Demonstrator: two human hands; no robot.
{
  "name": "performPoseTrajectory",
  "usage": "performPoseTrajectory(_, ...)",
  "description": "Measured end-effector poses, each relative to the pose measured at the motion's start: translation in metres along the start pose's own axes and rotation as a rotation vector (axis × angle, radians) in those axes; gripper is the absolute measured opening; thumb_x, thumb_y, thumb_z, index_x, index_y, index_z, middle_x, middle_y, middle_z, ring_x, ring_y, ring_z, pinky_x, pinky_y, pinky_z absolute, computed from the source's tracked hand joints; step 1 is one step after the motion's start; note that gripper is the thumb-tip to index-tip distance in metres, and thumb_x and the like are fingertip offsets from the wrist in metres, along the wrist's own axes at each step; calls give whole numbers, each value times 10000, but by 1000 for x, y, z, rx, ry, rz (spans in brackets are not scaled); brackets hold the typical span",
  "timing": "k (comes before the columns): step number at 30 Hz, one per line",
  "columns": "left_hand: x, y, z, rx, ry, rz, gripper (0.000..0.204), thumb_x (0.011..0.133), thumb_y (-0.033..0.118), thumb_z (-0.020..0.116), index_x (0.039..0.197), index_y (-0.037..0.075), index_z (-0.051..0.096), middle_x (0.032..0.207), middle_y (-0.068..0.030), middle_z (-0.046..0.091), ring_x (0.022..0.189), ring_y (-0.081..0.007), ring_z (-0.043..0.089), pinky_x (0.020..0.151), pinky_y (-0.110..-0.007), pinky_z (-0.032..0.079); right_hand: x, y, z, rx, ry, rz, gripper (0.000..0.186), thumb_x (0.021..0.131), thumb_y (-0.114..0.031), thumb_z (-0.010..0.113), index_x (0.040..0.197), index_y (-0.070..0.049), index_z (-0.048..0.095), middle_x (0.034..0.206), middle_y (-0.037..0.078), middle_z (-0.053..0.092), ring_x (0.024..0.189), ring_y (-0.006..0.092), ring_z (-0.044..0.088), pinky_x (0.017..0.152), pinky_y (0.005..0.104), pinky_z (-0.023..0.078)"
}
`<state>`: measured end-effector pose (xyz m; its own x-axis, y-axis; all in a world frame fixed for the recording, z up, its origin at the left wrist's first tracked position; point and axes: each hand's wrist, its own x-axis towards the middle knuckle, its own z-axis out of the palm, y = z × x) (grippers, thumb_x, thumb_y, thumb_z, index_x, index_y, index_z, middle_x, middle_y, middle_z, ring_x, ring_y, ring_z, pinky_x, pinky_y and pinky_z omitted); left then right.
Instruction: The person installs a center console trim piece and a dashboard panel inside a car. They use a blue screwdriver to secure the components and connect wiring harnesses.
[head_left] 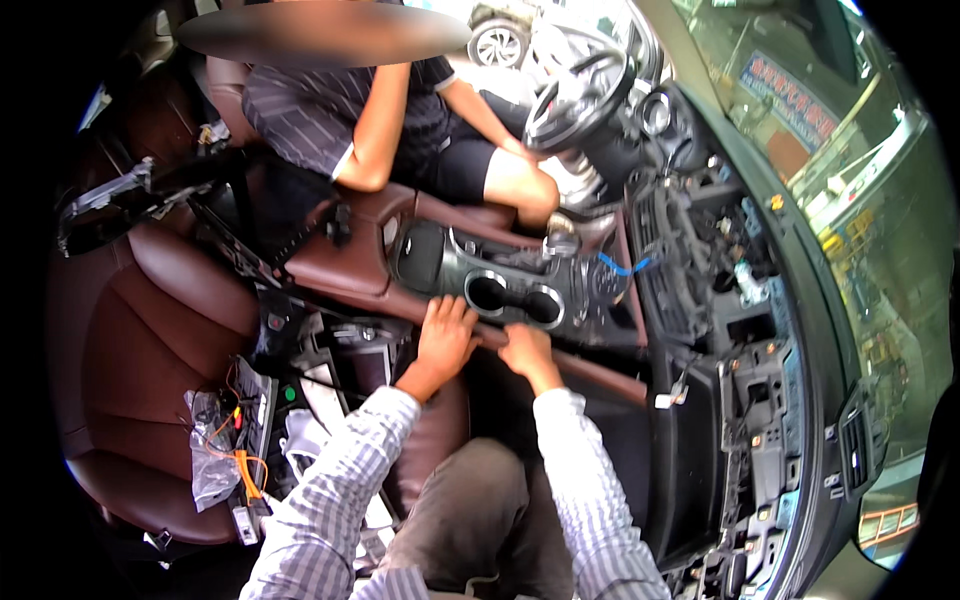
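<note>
My left hand [445,345] grips the brown side trim [405,308] of the centre console, fingers over its upper edge, just below two empty cup holders [490,293]. To its right, my right hand [525,350] is closed on the same trim; its right part [610,378] angles out from the console at the dashboard end. The console also carries a brown armrest lid [335,255], a gear lever [560,243] and a short blue strip [625,270].
Another person [320,120] sits across the console by the steering wheel [580,100]. The dashboard [745,390] is partly stripped, with exposed brackets. Loose dark trim pieces [110,200], a plastic bag [210,475], orange cables [250,470] and other parts lie on the brown seats [140,350].
</note>
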<state>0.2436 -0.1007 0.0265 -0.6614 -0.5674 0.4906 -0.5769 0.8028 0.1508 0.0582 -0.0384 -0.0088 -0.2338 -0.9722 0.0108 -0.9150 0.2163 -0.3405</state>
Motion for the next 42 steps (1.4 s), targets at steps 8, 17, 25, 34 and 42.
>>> performPoseTrajectory(8,-5,4,-4,0,-38,-14,363,726,291,833,977,87,668,1012,-97,562,1050,-294,535,983,-428,390,-7,-9,-11,-10,-66,26,364,785,-249,741,1122,-115,757,1053,166,745,1011,365,702,886,464,552)
performPoseTrajectory(17,3,5,-2,-26,-10,-17,371,720,268,833,999,89,664,1007,-99,561,1043,-294,535,953,-433,400,1,-7,-13,-6,-70,52,273,778,-267,747,990,-97,758,1020,170,745,1003,365,704,856,471,553)
performPoseTrajectory(25,-3,-1,-3,-9,-6,-25,360,736,277,826,991,80,668,1002,-98,570,1038,-293,532,963,-428,398,0,-13,-10,-2,-86,68,390,785,-249,756,1150,-113,744,1099,165,738,1065,351,689,924,455,539)
performPoseTrajectory(34,1,4,-1,-44,28,-42,395,680,279,862,976,83,689,1027,-94,602,1075,-292,569,966,-442,410,-6,-17,-21,25,-49,35,233,801,-195,727,1016,-118,772,1014,152,751,1003,349,714,863,483,561)
performPoseTrajectory(42,-1,18,13,53,22,35,348,723,232,823,994,84,661,1025,-113,560,1020,-310,535,951,-474,399,-5,6,4,73,1,76,165,787,-188,700,902,-83,755,937,184,736,957,379,705,824,500,546)
